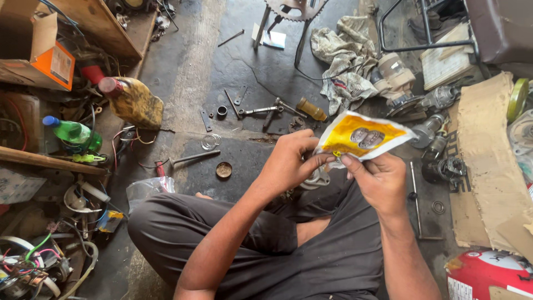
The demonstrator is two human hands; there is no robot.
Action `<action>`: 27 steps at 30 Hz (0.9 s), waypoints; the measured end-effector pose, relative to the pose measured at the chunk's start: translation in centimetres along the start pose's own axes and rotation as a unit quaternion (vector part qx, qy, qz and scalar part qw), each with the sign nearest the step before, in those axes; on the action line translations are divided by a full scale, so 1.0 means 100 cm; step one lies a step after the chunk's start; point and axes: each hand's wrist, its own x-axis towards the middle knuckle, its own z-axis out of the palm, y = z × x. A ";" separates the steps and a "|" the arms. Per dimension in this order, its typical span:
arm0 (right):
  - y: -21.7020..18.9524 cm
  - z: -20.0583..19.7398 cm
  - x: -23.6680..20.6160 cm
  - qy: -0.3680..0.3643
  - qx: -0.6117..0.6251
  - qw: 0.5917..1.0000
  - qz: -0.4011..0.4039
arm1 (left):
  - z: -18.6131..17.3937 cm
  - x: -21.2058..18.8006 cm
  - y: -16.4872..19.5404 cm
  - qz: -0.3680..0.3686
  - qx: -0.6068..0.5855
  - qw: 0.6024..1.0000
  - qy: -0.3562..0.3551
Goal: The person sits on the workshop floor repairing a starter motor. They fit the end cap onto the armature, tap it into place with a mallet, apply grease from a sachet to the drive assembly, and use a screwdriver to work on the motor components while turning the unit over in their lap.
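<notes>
Head view: looking down on a person seated cross-legged on a dark, oily workshop floor, both bare hands raised over the lap.
Left hand: fingers curled shut, pinching the lower left edge of a small yellow and white packet.
Right hand: thumb and fingers closed on the packet's lower edge, just beside the left hand's grip.
Packet: held tilted in the air above the knees; its printed face shows two small round parts, too small to identify.
Under the hands: a grey metal part lies near the lap, mostly hidden by the left hand.
Floor ahead: a yellow-handled screwdriver, a bolt, a round cap and small loose metal pieces, well apart from the hands.
Further out: a crumpled rag and a sprocket, cut off by the top edge.
Left side: a grimy yellow bottle, a green bottle and tangled wires, hard to separate.
Right side: cardboard and a red container, cut off at the corner.
</notes>
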 end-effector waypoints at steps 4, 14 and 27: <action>0.006 0.003 -0.002 0.009 -0.060 0.997 -0.036 | 0.006 -0.003 -0.001 -0.017 -0.002 1.000 0.007; 0.023 0.013 -0.005 0.004 -0.086 0.995 -0.041 | 0.004 -0.013 -0.012 -0.027 0.005 1.000 0.009; 0.033 0.021 -0.004 0.004 -0.086 0.995 -0.052 | 0.005 -0.018 -0.022 -0.033 0.016 0.999 0.022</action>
